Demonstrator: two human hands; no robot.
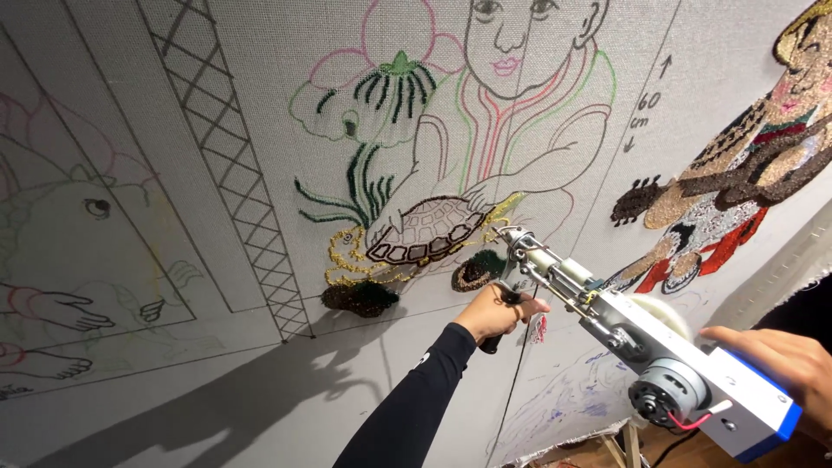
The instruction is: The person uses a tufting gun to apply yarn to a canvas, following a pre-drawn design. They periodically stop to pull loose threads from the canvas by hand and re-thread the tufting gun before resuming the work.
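— So, what's each hand on?

— The left hand [498,312], black-sleeved, is closed round the dark front handle of the white-and-blue metal tufting gun [646,351]. The right hand [784,364] grips its blue rear end by the motor.

— Which way does the gun lie?

— Its long axis runs from lower right up to upper left; the needle tip [511,236] touches the stretched grey backing cloth [173,260], just right of the brown tufted turtle [425,230]. The left hand is nearer the cloth.
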